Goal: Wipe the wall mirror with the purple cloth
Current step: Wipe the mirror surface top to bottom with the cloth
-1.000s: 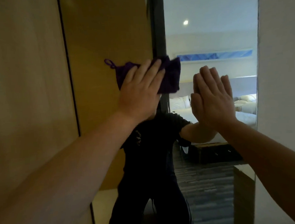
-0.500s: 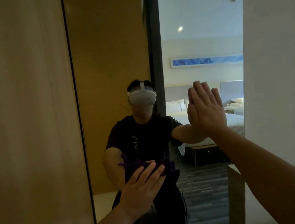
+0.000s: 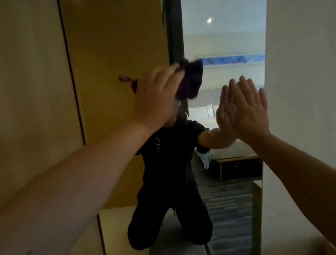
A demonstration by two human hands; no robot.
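Cloth, purple [image 3: 190, 79] and bunched, is pressed flat against the wall mirror [image 3: 223, 47] in the mirror's upper half, near its middle. It is pinned there by the left hand [image 3: 156, 98], whose fingers are laid together over the fabric rather than curled round it, probably so that the whole palm bears on the glass while wiping. A small hanging loop of the cloth pokes out to the left of that hand. The hand and cloth are blurred, which suggests a stroke under way.

To the right of the cloth, slightly lower, the right hand [image 3: 247, 112] is set open against the mirror, fingers straight and close together, nothing held. It is likely placed there as a brace for balance.

In the mirror, below the cloth, a kneeling person in dark clothes is reflected, with a bedroom behind. A wooden panel [image 3: 27, 95] stands to the left of the mirror and a pale wall [image 3: 305, 63] to its right.

Much of the glass is judged still to be covered, especially the lower part.
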